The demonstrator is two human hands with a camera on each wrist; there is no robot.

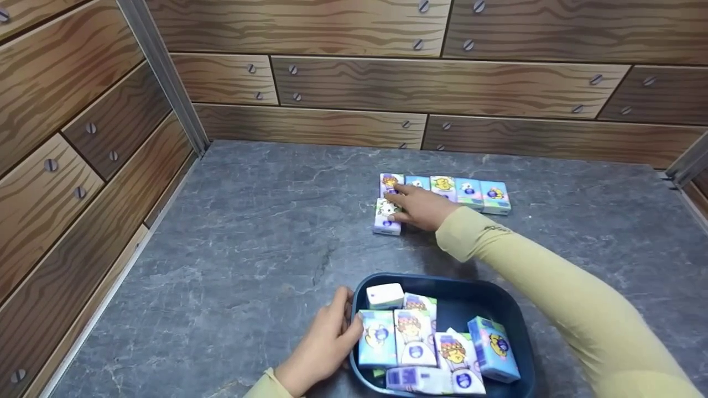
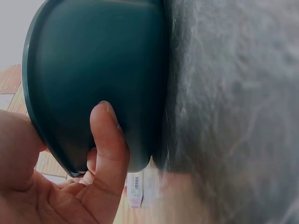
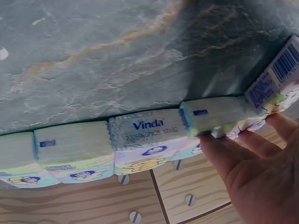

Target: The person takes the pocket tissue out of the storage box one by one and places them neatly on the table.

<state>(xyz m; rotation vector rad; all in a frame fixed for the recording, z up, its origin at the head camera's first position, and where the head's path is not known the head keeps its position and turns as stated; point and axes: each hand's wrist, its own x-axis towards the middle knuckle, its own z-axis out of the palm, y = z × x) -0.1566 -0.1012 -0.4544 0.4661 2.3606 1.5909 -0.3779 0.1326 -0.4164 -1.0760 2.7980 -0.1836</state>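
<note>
Nearest to the head camera is one dark blue tub [image 1: 470, 298], where I count at least seven small packs [image 1: 414, 337]; two lie face up with long axis away from the person, others lean or lie sideways. The left hand [image 1: 326, 337] grips its left rim, thumb over the edge. On the grey table [image 1: 238, 249] are six packs more: five [image 1: 442, 187] make a row running left to right, each with long axis toward the back wall, and a sixth pack [image 1: 384, 224] lies before the leftmost, pointing likewise. The right hand [image 1: 423, 207] has its fingers spread, fairly straight, touching these two.

From the left wrist, the hand is bent around the tub wall, one finger pressed outside.

From the right wrist, four row ends are seen, one printed "Vinda"; the fingers rest on packs beside a barcode side.
</note>
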